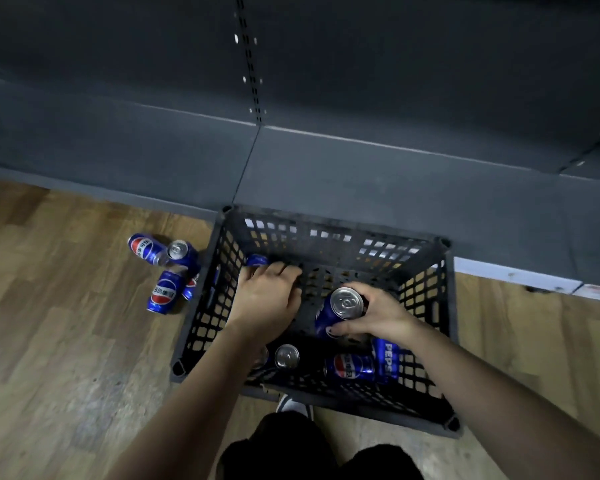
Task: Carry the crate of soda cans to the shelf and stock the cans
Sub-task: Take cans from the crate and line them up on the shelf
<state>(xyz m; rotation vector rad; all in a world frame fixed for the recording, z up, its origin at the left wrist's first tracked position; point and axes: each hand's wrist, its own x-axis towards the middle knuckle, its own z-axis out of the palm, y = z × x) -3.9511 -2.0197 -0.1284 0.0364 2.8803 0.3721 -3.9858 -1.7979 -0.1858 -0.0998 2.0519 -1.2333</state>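
Dark trouser knees [319, 455] and a grey shoe toe [293, 407] are nearest. The person bends over a black lattice crate [426, 289]. The crate sits on the wooden floor [49, 306], its far wall against the base of the dark grey shelf [361, 168].

Right grip [378, 318]: fingers and thumb wrapped round a blue can [343, 308], lid toward the camera, body tilted.

Left grip [267, 299]: back of hand up, reaching into the far-left corner, fingertips at a corner can [257, 260] that is mostly hidden. Cannot tell whether it has closed on it.

Also in the crate: one upright can [286, 356] and two lying cans [352, 367] near the right wall. Several loose cans [163, 292] lie on the floor just left of the crate.

Judgement: the step in hand is drawing cans out, one per hand, for the shelf.

To do it well:
- Wrap the left fingers fully round the body of the corner can before lifting, since it sits tight against the wall.
- Lift both cans straight up to clear the rim.
- Set each upright at the back of the shelf, label outward.
- Release only once the base is flat.
- Collect the floor cans as well, since they will roll if nudged.
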